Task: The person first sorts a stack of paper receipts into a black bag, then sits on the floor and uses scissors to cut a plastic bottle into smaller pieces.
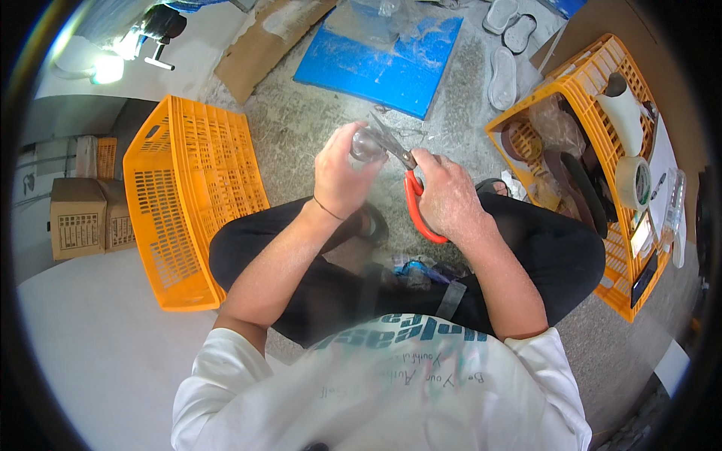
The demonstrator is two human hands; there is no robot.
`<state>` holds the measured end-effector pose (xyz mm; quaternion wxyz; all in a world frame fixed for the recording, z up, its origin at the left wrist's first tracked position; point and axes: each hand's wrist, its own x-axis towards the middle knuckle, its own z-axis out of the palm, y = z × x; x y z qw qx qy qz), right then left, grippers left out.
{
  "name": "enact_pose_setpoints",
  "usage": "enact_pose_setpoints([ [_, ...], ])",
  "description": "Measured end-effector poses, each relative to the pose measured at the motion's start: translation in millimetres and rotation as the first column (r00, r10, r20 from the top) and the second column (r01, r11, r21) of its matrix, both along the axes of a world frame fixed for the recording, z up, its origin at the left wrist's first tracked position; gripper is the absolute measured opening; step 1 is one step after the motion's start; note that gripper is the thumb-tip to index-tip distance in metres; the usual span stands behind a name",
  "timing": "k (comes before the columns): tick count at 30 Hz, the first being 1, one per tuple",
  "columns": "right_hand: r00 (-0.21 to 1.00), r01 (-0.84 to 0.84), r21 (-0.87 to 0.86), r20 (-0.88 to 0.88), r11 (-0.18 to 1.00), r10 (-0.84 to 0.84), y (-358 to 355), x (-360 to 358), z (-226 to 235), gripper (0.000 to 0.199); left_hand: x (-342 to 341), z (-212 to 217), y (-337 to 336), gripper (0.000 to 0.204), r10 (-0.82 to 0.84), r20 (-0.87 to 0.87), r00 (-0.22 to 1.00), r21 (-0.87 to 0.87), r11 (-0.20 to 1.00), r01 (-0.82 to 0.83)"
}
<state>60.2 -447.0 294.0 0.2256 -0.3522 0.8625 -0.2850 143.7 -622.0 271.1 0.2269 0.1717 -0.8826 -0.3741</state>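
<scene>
My left hand (340, 171) is closed round a clear, rounded plastic piece (367, 144) that looks like part of a bottle. My right hand (451, 197) grips a pair of scissors (414, 197) with red handles. Their dark blades (389, 140) point up and to the left, parted, beside the clear piece. Whether the blades touch the plastic I cannot tell. Both hands are held in front of me above the grey floor, between my bent knees.
A yellow crate (197, 203) stands at my left. Another yellow crate (519, 124) lies on its side at my right, with a tape roll (633, 182) and a phone (644, 281) on it. Ahead are a dusty blue board (421, 56), cardboard (259, 45) and pale soles (502, 79).
</scene>
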Motion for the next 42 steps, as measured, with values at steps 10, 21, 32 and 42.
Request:
enact_pose_setpoints([
  [10, 0.997, 0.045, -0.171, 0.073, 0.984, -0.033, 4, -3, -7, 0.043, 0, 4, -5, 0.056, -0.010, -0.020, 1.000, 0.066, 0.998, 0.011],
  [21, 0.998, -0.045, -0.116, -0.039, 0.992, 0.041, 10, -15, 16, 0.079, 8, -5, -9, 0.061, -0.128, -0.146, 0.981, 0.391, 0.903, 0.176],
  [32, 0.996, -0.078, -0.050, -0.038, 0.996, 0.076, 10, -17, 24, 0.053, 8, 5, -9, 0.054, -0.184, -0.153, 0.971, 0.189, 0.959, 0.212],
  [42, 0.999, 0.004, -0.170, 0.035, 0.985, 0.002, 6, -14, 6, 0.029, 8, 6, -11, 0.052, -0.145, -0.147, 0.978, 0.274, 0.944, 0.181],
])
